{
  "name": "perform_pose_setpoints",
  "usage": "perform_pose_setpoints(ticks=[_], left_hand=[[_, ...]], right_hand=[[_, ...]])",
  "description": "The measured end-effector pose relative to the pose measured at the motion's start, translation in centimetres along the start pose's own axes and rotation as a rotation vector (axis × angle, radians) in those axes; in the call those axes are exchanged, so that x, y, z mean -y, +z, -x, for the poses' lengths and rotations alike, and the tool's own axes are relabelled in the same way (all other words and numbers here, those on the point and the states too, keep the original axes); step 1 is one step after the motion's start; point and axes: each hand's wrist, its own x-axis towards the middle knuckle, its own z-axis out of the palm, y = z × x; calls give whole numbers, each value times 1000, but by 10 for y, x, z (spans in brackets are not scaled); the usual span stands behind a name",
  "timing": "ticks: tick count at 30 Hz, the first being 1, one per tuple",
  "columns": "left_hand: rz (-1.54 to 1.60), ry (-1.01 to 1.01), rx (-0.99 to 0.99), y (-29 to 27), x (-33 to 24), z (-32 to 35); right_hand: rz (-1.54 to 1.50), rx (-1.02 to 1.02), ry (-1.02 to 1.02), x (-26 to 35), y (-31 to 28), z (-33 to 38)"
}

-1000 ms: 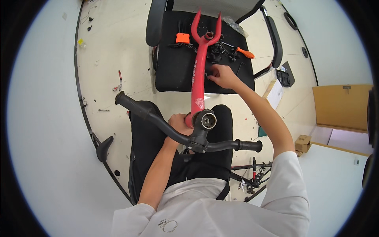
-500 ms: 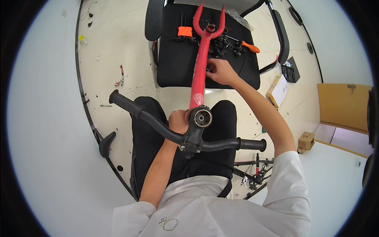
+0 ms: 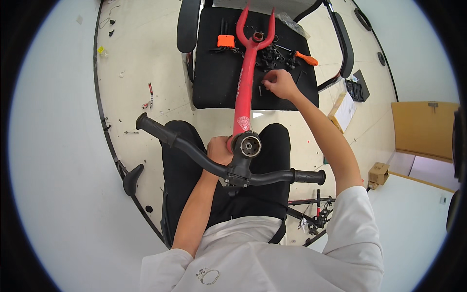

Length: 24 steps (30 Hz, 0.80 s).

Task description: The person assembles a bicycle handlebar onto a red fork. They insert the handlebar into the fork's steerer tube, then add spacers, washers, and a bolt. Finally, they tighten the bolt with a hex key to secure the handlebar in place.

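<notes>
Red bike frame in left hand, grip half-hidden; right hand fingers pinched together, contents indiscernible.

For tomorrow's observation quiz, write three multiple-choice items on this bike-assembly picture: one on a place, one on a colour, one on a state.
1. Where does the forked end of the bike frame rest?
A. office chair seat
B. floor
C. cardboard box

2. What colour is the frame?
A. blue
B. red
C. green

3. What is the right hand doing?
A. gripping a handlebar grip
B. resting on the knee
C. pinching something small over the chair

Answers: 1 A, the fork lies on the black seat; 2 B, the tube is plainly red; 3 C, fingers closed above the seat, while the left hand holds the frame near the handlebar.
</notes>
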Motion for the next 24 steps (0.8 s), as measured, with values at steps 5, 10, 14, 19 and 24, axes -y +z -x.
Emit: perform_pose_setpoints(ticks=[5,10,14,19,24], left_hand=[[-34,-12,34,-5,-4,1],[36,3,-20,6,11,1],[-205,22,17,0,45,-9],[-273,277,-108,-42,-63,-5],[-19,200,-159,-23,-15,-5]], right_hand=[[11,51,-30,4,-5,13],[110,-21,-61,-13,-14,26],[52,-95,-19,-17,-20,32],[-24,-307,1,-28,-23,27],[-35,-432,17,-45,-16,10]])
